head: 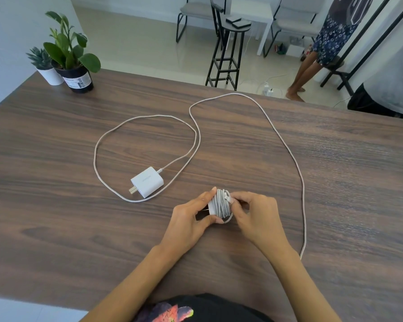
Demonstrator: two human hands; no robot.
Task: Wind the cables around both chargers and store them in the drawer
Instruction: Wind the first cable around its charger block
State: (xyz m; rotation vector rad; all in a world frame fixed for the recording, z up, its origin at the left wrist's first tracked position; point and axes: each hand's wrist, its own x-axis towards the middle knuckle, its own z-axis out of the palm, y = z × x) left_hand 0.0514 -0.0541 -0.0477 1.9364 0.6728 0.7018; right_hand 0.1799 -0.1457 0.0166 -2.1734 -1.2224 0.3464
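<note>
A white charger wrapped in many turns of grey-white cable [220,204] is held between both hands just above the dark wooden table [56,205]. My left hand [191,219] grips its left side. My right hand [254,217] pinches the cable's end plug against the windings. A second white charger [147,181] lies flat to the left with its prongs out. Its long loose cable [286,147] loops in a ring beside it, then sweeps far right and down to the table's near right part. No drawer is in view.
Two potted plants [65,56] stand at the table's far left corner. Beyond the far edge are a black stool [228,43], chairs, a white desk and a standing person's legs [312,66]. Another person [391,94] sits at the far right.
</note>
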